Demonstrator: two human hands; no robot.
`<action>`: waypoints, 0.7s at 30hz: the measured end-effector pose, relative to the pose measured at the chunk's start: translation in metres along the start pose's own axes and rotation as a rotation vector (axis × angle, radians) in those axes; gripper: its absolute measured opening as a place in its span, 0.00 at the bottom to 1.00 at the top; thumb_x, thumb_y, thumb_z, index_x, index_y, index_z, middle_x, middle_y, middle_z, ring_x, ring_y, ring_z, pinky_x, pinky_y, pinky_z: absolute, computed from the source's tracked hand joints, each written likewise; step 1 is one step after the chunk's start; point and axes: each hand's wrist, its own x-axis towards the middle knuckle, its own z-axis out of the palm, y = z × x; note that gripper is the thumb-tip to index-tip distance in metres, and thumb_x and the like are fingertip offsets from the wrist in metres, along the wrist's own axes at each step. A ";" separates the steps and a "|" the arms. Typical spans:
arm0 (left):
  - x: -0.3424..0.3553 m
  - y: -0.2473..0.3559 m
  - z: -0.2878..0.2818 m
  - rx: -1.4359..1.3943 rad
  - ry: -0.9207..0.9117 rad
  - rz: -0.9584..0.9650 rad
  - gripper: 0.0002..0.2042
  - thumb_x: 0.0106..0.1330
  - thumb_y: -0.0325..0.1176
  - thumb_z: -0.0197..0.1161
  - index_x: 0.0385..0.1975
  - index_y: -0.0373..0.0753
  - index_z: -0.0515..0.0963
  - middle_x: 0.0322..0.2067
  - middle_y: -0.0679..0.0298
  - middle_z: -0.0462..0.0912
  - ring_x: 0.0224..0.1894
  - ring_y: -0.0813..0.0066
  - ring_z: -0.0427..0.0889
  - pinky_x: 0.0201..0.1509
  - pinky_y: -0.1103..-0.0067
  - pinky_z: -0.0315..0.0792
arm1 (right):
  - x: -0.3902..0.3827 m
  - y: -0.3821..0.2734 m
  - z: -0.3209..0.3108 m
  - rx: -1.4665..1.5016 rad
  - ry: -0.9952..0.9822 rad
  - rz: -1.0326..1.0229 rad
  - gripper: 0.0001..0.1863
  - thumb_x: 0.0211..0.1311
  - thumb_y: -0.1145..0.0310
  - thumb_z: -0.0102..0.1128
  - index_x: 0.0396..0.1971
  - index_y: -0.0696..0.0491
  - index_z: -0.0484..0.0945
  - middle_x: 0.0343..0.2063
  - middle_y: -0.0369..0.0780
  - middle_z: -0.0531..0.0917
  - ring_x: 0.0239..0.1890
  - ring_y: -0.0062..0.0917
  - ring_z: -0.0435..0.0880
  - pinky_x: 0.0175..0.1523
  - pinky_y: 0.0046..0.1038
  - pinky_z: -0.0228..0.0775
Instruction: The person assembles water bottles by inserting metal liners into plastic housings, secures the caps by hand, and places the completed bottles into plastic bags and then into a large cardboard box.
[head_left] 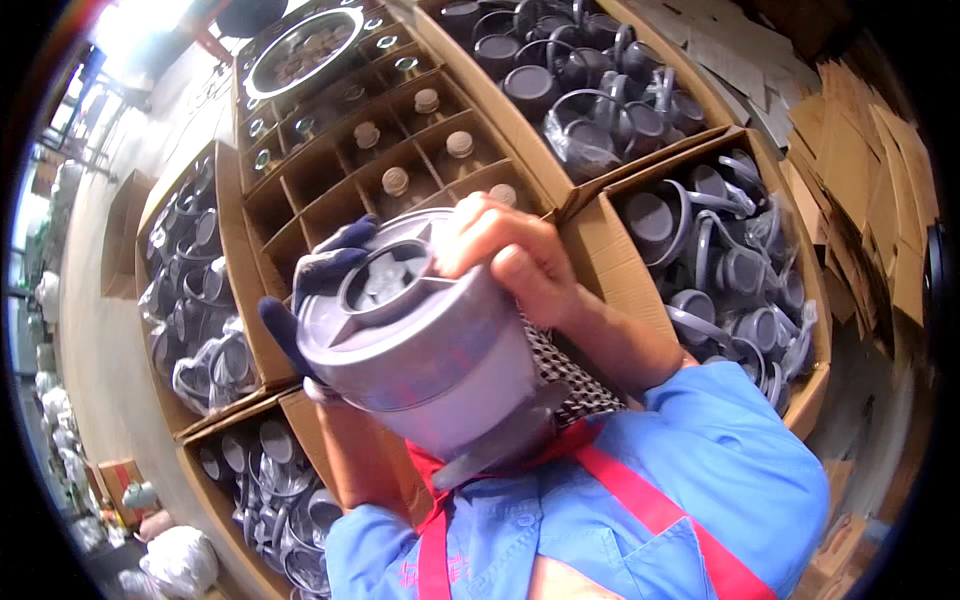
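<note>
A large grey plastic container (440, 350) is held up close in front of my chest, tilted with a round end towards me. That end has a raised ring with a star-like recess (388, 283) in its middle. My left hand (325, 270), in a dark blue and grey glove, grips its left side with fingers over the rim. My bare right hand (515, 250) has its fingers bent over the rim on the far right. A grey curved piece (500, 435), like a handle, shows below the container; how it joins on is blurred.
Beyond my hands stands a divided carton (325, 208) with several round pale-brown tops in its cells. A round silver-rimmed tray (357, 25) rests on its far end. Cartons of grey lids and handles (650, 215) flank it. Flattened cardboard (850, 170) is stacked at right.
</note>
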 end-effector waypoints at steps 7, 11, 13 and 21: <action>0.004 0.008 -0.008 0.016 0.031 0.015 0.33 0.62 0.60 0.50 0.49 0.32 0.74 0.57 0.46 0.69 0.61 0.53 0.67 0.65 0.64 0.58 | 0.011 0.036 -0.016 0.307 -0.091 0.029 0.29 0.72 0.49 0.35 0.27 0.59 0.76 0.29 0.44 0.79 0.35 0.31 0.76 0.46 0.33 0.66; -0.004 0.043 -0.008 0.270 -0.041 0.208 0.34 0.66 0.61 0.45 0.49 0.31 0.73 0.60 0.45 0.66 0.63 0.53 0.65 0.66 0.64 0.56 | 0.025 0.017 -0.001 0.304 -0.040 0.511 0.40 0.67 0.34 0.26 0.43 0.58 0.75 0.39 0.41 0.79 0.44 0.22 0.76 0.48 0.23 0.67; -0.006 0.027 -0.032 0.119 -0.134 0.117 0.35 0.66 0.62 0.44 0.51 0.30 0.73 0.61 0.45 0.65 0.64 0.54 0.64 0.67 0.65 0.55 | 0.016 0.008 0.004 -0.168 -0.099 0.325 0.39 0.67 0.34 0.29 0.47 0.56 0.72 0.38 0.40 0.79 0.43 0.20 0.76 0.47 0.22 0.67; 0.016 0.042 -0.020 0.057 -0.202 0.189 0.25 0.71 0.48 0.45 0.48 0.29 0.75 0.55 0.47 0.73 0.61 0.57 0.69 0.66 0.65 0.59 | 0.037 -0.011 -0.007 -0.134 -0.158 0.376 0.38 0.68 0.37 0.32 0.39 0.60 0.79 0.42 0.46 0.82 0.53 0.35 0.76 0.62 0.35 0.62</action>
